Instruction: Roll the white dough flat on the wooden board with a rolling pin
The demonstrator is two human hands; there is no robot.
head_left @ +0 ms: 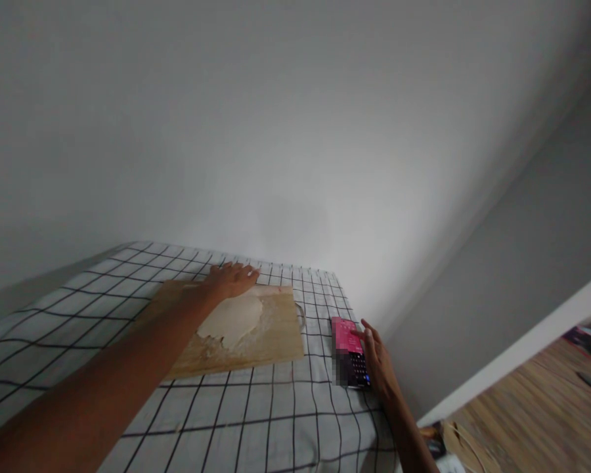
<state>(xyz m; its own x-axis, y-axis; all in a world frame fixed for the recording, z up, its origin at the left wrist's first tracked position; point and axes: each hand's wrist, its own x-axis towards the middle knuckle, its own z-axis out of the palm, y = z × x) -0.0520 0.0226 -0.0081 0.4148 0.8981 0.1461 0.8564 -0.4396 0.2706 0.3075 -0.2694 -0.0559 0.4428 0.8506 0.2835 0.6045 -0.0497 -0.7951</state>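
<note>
Head view: left hand point(232, 279) open, right fingers at phone point(349, 341).

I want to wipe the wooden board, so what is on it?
A pale, dough-like sheet and whitish dust lie on the wooden board. The left forearm hides whatever lies beneath it.

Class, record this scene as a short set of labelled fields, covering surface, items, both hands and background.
Surface: white cloth with dark grid lines
Board: wooden, lying flat on the cloth
On board: flattened dough, ragged near edge
Left hand: at the board's far edge
Right hand: at the phone, screen lit
Background: pale wall
</note>
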